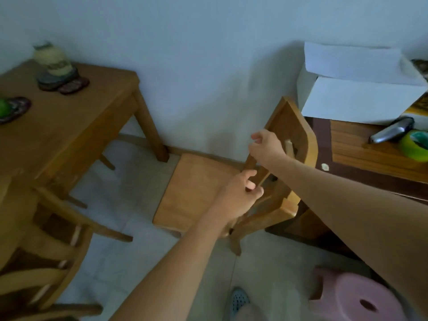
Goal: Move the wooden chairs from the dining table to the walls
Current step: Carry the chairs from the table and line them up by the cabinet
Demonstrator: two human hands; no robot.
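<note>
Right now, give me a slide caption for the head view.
Left hand and right hand hold the wooden chair by its backrest, seat near the pale wall.

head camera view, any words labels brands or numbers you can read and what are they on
No text can be read in this view.
White box: blank faces, no print showing.
Jar: a pattern only, too blurred to read.
Yellow packet at the right edge: print blurred and cut off.
Chair: no label visible.

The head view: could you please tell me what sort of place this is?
Most likely a dining room in a home: a wooden table, a wooden chair on a tiled floor, and a pink plastic stool.
</note>
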